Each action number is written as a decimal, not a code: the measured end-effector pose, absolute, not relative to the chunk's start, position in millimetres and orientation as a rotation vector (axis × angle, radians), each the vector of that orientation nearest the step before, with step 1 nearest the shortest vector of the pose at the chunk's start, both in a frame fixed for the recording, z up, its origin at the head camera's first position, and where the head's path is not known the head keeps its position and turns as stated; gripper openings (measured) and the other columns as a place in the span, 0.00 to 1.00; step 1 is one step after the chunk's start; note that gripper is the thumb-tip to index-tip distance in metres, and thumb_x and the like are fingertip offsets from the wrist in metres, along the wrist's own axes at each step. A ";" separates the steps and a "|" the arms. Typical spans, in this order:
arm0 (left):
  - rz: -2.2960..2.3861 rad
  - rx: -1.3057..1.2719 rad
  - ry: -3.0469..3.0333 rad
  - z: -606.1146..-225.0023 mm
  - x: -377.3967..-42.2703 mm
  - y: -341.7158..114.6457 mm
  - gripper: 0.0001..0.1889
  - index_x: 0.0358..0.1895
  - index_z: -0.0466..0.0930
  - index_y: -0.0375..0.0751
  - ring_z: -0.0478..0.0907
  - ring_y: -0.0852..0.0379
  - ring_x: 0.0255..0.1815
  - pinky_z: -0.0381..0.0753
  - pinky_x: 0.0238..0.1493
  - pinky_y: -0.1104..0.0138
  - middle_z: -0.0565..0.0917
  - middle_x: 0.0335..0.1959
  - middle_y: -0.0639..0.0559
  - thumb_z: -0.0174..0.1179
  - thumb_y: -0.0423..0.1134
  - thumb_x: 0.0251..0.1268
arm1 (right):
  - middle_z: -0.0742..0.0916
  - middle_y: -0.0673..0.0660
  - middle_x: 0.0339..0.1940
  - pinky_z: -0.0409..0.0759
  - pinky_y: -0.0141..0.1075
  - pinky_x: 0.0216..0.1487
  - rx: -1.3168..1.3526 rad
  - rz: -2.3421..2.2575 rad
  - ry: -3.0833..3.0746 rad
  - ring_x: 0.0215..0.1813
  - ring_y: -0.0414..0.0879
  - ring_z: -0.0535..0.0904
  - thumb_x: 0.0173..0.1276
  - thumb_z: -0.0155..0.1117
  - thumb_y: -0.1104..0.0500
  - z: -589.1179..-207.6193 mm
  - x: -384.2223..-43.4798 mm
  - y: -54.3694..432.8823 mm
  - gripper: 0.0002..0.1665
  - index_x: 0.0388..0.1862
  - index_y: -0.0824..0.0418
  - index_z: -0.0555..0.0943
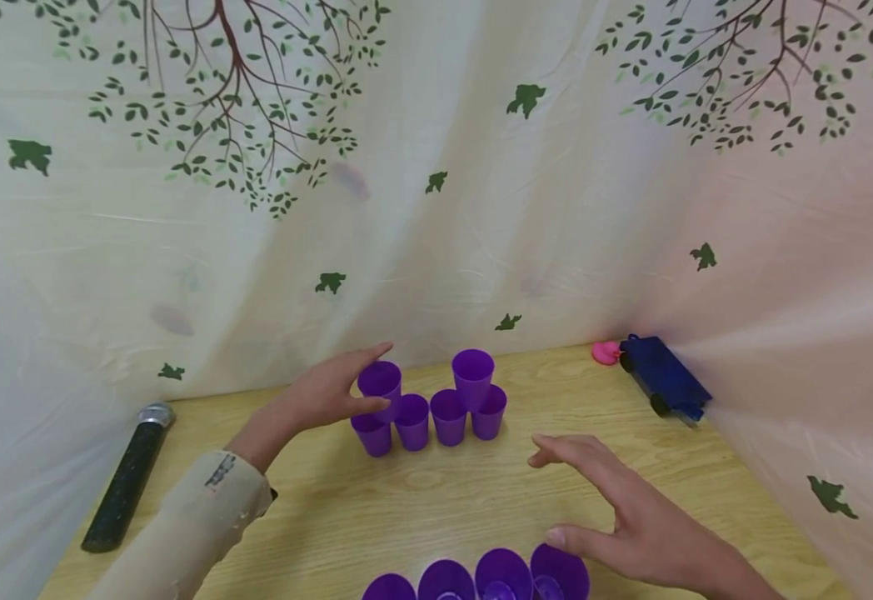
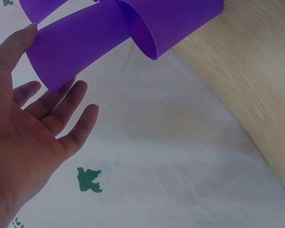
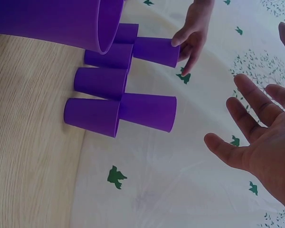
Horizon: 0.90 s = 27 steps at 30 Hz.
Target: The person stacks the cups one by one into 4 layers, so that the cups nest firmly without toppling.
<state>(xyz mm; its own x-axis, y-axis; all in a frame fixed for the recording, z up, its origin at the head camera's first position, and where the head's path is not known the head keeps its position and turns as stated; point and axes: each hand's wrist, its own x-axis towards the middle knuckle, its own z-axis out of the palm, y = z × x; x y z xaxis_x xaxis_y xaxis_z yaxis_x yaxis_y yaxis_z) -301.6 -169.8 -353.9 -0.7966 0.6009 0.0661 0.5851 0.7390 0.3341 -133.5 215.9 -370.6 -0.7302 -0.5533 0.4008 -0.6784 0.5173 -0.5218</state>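
Observation:
Purple plastic cups stand mouth up at the back of the table, several in a row, with two more on top. My left hand (image 1: 324,392) is at the upper left cup (image 1: 381,382), thumb across its near side and straight index finger beyond its rim. In the left wrist view the fingers (image 2: 72,137) spread loosely beside that cup (image 2: 80,45). The upper right cup (image 1: 473,379) rests across two lower cups. My right hand (image 1: 631,508) hovers with spread fingers, holding nothing, its thumb close to the rightmost front cup (image 1: 573,568).
More purple cups, including one front cup (image 1: 446,577), line the near edge of view. A black cylinder with a silver end (image 1: 127,479) lies at left. A dark blue toy vehicle (image 1: 665,375) and pink toy (image 1: 605,352) sit back right. A leaf-patterned curtain (image 1: 436,250) encloses the table (image 1: 436,500).

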 end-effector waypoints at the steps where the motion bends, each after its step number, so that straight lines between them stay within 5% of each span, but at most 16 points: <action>1: 0.531 0.987 2.885 -354.5 -302.0 -169.8 0.45 0.79 0.55 0.43 0.64 0.41 0.76 0.65 0.76 0.48 0.65 0.77 0.44 0.65 0.55 0.65 | 0.78 0.39 0.63 0.77 0.31 0.61 1.054 1.005 -2.571 0.63 0.34 0.73 0.64 0.74 0.54 -370.6 -133.4 215.9 0.48 0.79 0.51 0.61; 27: 0.523 0.969 2.875 -353.3 -302.2 -168.4 0.45 0.80 0.55 0.45 0.64 0.41 0.77 0.64 0.76 0.47 0.65 0.78 0.44 0.64 0.58 0.65 | 0.77 0.40 0.64 0.77 0.32 0.61 1.059 1.037 -2.572 0.63 0.34 0.73 0.65 0.73 0.55 -372.3 -133.1 215.7 0.47 0.79 0.52 0.60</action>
<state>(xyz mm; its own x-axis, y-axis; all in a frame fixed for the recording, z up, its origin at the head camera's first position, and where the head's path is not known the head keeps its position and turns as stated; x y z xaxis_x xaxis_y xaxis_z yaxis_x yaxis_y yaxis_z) -302.2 -168.4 -353.3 -0.8000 0.5980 0.0485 0.5768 0.7443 0.3366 -133.1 215.7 -372.3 -0.7324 -0.5531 0.3971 -0.6738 0.5052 -0.5392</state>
